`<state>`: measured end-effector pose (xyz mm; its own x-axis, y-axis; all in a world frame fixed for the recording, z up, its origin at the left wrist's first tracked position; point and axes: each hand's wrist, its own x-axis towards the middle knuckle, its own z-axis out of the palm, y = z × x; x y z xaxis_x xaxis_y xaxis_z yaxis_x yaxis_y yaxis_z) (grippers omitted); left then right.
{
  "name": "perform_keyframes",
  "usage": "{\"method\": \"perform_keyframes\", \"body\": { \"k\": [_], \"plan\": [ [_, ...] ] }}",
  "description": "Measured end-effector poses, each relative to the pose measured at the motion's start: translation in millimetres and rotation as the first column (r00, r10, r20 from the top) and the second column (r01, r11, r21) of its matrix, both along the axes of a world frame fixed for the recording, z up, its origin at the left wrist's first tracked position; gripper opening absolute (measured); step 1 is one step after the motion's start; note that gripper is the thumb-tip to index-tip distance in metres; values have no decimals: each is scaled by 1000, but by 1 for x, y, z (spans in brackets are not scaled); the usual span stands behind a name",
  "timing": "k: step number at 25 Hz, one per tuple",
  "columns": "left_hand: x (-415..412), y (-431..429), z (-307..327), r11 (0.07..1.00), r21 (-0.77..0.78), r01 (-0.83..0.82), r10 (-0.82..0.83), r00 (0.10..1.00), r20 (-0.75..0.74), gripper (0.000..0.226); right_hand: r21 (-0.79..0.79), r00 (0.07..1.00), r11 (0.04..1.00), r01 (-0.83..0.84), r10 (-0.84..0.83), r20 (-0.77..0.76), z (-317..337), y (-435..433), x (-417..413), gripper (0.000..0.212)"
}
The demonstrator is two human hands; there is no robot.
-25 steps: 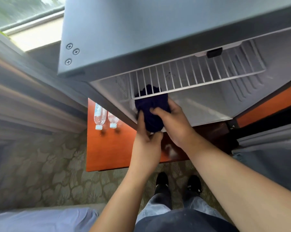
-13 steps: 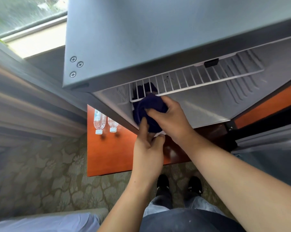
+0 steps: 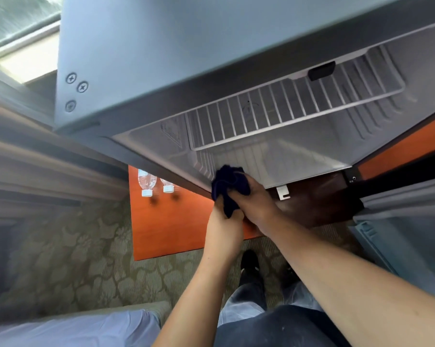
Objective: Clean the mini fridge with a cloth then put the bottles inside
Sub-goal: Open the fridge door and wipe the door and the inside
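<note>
Both hands clench a bunched dark blue cloth (image 3: 230,186) at the near left corner of an open mini fridge (image 3: 299,156), where the cabinet floor meets its front edge. The right hand (image 3: 256,204) curls its fingers over the upper wad of the cloth. The left hand (image 3: 224,229) grips the tail hanging below it, and the two hands touch.

Inside the fridge a white wire shelf (image 3: 286,108) spans the far part of the compartment, with a small black fitting (image 3: 321,70) above it at the ceiling. A triangular embossed mark (image 3: 171,128) on the left inner wall is too blurred to read, as is a tiny white marking (image 3: 352,179) on the black hinge piece at the near right corner.

Two clear plastic water bottles (image 3: 146,182) with white caps stand side by side on the orange wooden top (image 3: 171,221), left of the fridge and outside it. The right-hand one is partly hidden by the fridge's side. Their labels cannot be read, and how full they are cannot be told.

Three screws (image 3: 76,86) sit in the fridge's grey top panel at far left. The open fridge door (image 3: 411,234) stands at right. Patterned carpet (image 3: 73,259) lies below, a window (image 3: 16,21) is at far left, and the person's dark shoes (image 3: 249,259) show between the forearms.
</note>
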<state>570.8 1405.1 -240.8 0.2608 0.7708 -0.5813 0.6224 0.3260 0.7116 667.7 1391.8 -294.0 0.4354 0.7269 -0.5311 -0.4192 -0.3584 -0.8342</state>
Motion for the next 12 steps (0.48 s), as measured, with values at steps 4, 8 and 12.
{"method": "perform_keyframes", "body": {
  "k": [4, 8, 12],
  "plan": [
    [-5, -9, -8, 998, -64, -3, 1, 1000, -31, 48, -62, 999, 998, -33, 34, 22, -13, -5, -9, 44],
    [13, 7, -2, 1000, -1, 25, -25, 999, 37, 61, 3, 995, 999, 41, -41, 87, 5, 23, 13, 43],
    [37, 41, -2, 997, 76, -33, 15, 975, 222, 79, 124, 978, 991, 52, -75, 197, 24, 73, 39, 36]
  ]
}}
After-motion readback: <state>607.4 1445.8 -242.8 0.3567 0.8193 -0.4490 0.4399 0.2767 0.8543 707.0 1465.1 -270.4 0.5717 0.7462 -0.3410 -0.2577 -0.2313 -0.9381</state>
